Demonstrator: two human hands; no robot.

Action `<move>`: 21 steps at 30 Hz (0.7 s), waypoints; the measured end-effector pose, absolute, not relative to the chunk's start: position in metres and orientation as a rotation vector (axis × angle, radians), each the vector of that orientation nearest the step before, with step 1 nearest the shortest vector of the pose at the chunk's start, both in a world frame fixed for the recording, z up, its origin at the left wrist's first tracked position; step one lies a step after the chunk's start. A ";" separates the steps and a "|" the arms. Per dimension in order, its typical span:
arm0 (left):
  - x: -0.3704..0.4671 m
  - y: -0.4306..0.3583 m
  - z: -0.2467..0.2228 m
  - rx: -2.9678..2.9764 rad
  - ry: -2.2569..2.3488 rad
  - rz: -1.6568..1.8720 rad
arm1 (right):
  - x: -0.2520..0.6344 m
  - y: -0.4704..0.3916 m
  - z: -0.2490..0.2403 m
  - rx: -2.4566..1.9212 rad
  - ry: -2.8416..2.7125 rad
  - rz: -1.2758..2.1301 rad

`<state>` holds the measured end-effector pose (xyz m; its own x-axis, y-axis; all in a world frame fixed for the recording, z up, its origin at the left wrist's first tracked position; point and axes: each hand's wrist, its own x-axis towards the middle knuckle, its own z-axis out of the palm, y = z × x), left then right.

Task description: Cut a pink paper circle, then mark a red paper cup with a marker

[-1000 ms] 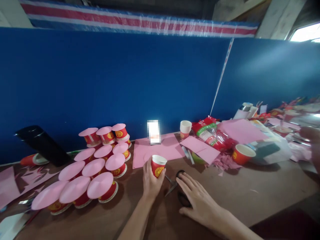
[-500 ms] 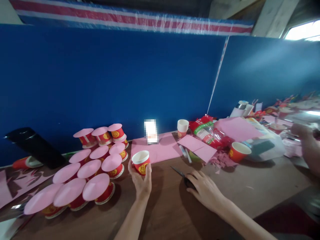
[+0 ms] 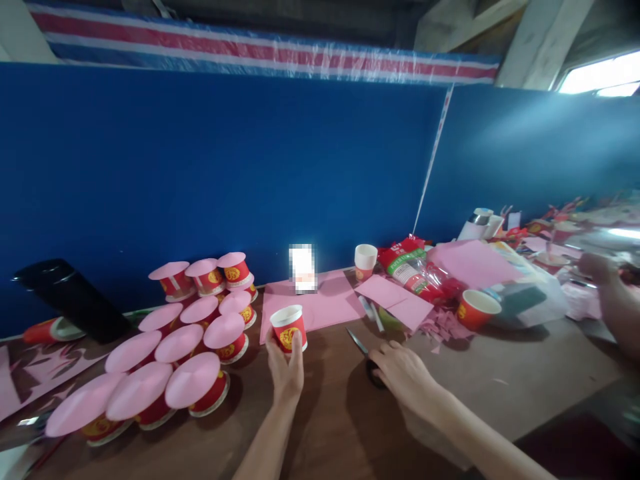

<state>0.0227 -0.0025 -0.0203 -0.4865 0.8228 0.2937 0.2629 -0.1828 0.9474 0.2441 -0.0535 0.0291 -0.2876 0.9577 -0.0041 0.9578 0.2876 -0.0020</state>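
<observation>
A red paper cup with a gold emblem and white rim is upright in my left hand, thumb and fingers wrapped round its lower part. My right hand is low over the brown table, its fingertips curled at the black handles of a pair of scissors. The scissors' blades point away to the upper left. Left of my left hand stand several upside-down red cups, topped with pink paper discs.
Pink sheets lie behind my left hand, below a pixelated bright object. A white-topped cup, red plastic bag, pink scraps and another red cup sit rightward. A black bottle leans left. Another person's hand shows far right.
My left hand and its cup have shifted slightly right. The scissors' tip has moved a little rightward, and more of their handles shows beside my right hand. The camera view has tilted up slightly.
</observation>
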 end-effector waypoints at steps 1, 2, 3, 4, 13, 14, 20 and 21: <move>0.023 -0.002 -0.021 1.268 1.641 1.724 | 0.244 -0.053 0.031 1.846 2.527 -0.030; 0.024 -0.002 -0.021 1.291 1.626 1.744 | 0.245 -0.054 0.032 1.826 2.537 -0.041; 0.024 -0.001 -0.022 1.315 1.612 1.771 | 0.245 -0.054 0.034 1.818 2.545 -0.042; 0.024 -0.001 -0.022 1.338 1.607 1.795 | 0.245 -0.054 0.034 1.820 2.549 -0.035; 0.027 -0.004 -0.023 1.463 1.685 1.698 | 0.254 -0.068 0.031 1.821 2.505 0.032; 0.028 -0.004 -0.022 1.450 1.648 1.693 | 0.258 -0.071 0.030 1.834 2.491 0.018; 0.033 -0.010 -0.010 1.332 1.301 1.560 | 0.288 -0.088 0.031 1.920 2.419 0.005; 0.034 -0.010 -0.008 1.326 1.251 1.550 | 0.292 -0.090 0.031 1.925 2.418 0.010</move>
<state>0.0339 -0.0102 -0.0081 -0.2004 0.9430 0.2657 0.0611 -0.2586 0.9640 0.2918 -0.0903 0.0307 -0.2234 0.9741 -0.0358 0.9737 0.2247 0.0369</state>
